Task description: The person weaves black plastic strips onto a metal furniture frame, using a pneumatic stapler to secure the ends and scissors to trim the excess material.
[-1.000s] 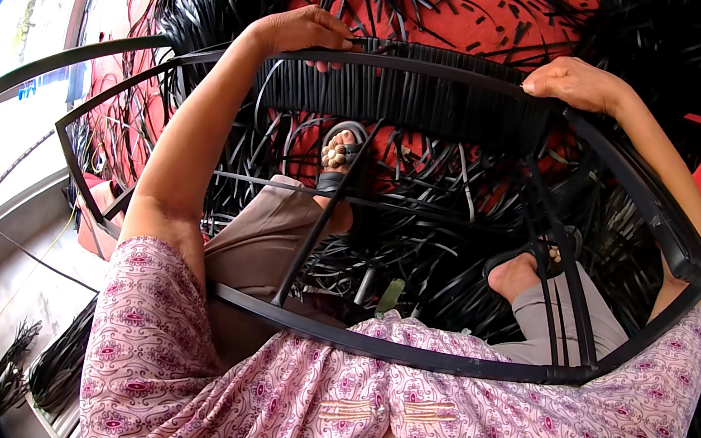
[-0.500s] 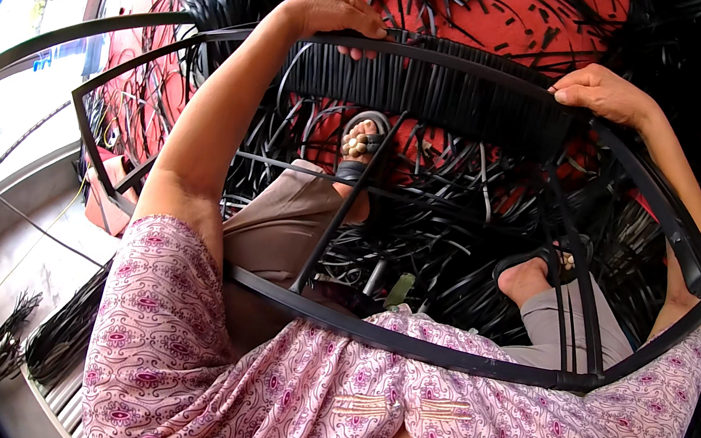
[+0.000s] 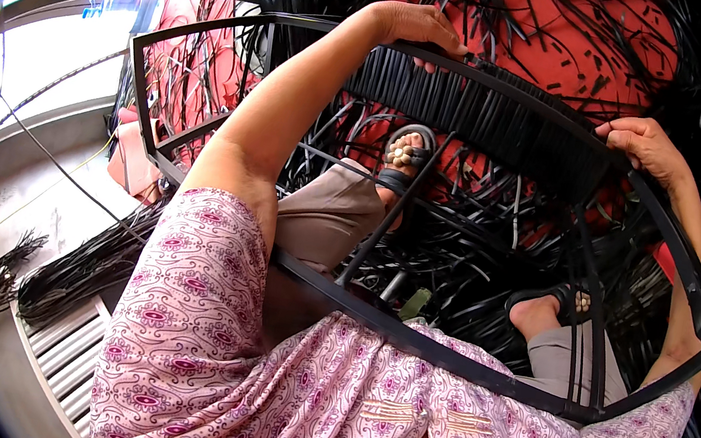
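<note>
The black weave (image 3: 495, 118) hangs from the far rail of the frame (image 3: 439, 352), upper middle, its long axis sloping down rightward. The left hand (image 3: 418, 26) is nearer, fingers curled over the rail above the weave's left half; the right hand (image 3: 647, 142) pinches narrowly near its right end. Black strips (image 3: 453, 263) litter red cloth (image 3: 627, 34); a slatted rack (image 3: 63, 357) stands lower left.

- A weaving workshop, judging by its materials
- Long, flat black strips (image 3: 463, 260) heaped around the person's feet (image 3: 532, 317)
- Short black offcuts (image 3: 580, 70) scattered over a red sheet-like surface (image 3: 638, 54)
- A black, bar-built frame (image 3: 439, 351) carrying a close-set black strip band (image 3: 477, 115)
</note>
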Demonstrator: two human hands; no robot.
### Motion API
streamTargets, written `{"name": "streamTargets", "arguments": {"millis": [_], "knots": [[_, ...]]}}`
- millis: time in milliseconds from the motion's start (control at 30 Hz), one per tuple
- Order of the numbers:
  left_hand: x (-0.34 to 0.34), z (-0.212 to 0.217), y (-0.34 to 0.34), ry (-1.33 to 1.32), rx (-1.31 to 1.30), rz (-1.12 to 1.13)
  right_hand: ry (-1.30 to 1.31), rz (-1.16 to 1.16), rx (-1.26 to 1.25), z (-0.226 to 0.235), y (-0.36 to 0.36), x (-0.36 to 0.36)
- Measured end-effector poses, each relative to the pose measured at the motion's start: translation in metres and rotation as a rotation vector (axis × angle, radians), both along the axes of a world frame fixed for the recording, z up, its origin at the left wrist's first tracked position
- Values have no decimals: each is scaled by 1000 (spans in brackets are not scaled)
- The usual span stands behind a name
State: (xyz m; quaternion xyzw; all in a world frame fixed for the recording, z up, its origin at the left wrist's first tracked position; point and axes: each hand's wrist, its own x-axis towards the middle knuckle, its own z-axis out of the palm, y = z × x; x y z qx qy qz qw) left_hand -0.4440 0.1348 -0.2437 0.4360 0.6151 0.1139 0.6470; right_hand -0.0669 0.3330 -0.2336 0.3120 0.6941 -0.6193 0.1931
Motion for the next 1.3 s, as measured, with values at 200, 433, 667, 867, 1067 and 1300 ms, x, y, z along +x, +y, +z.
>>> {"name": "streamTargets", "arguments": {"millis": [200,433,667,867,1067,1300], "knots": [[-49,-16,7,598,285,-244,229,-615,229,-4,36,47],[-17,146,31,815,358,-538,326,-1115,205,46,52,197],[85,211,-47,478,375,-271,452,-1366,335,176,-40,279],[129,241,-76,617,857,-550,711,-1398,428,292,-179,293],[219,252,-124,777,813,-260,844,-1297,286,300,-333,250],[329,283,-199,215,1129,-26,819,-1045,46,275,-426,196]]}}
